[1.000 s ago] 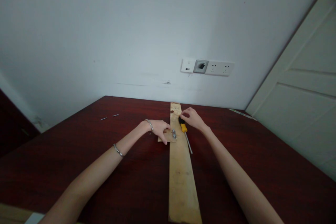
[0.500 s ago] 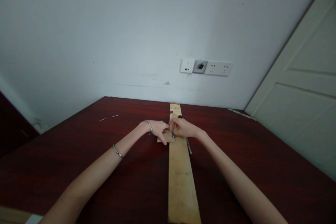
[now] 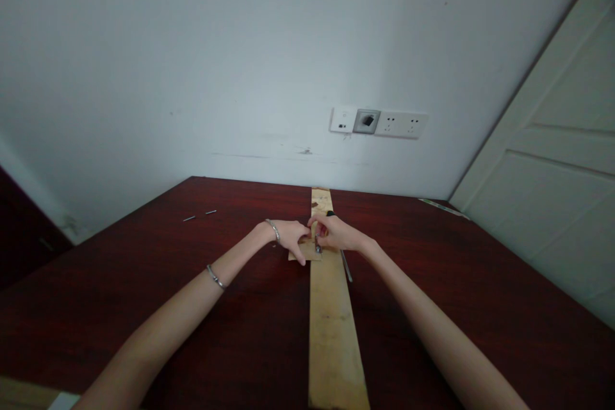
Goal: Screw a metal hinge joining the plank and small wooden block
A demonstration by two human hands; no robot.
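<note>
A long pale wooden plank (image 3: 331,320) lies lengthwise on the dark red table (image 3: 144,282). A small wood piece (image 3: 300,255) sits against its left edge, joined by a small metal fitting (image 3: 318,248). My left hand (image 3: 291,236) rests on the small piece, fingers curled down on it. My right hand (image 3: 336,234) has its fingers pinched at the metal fitting. A screwdriver lies under my right hand, only its metal shaft (image 3: 346,266) showing.
Two small nails or screws (image 3: 199,215) lie at the far left of the table. A white wall with sockets (image 3: 378,122) stands behind. A white door (image 3: 552,173) is at the right. A thin strip (image 3: 442,207) lies at the far right corner.
My right hand left the screwdriver's yellow handle and moved left onto the metal fitting, covering the handle. My left hand stayed in place.
</note>
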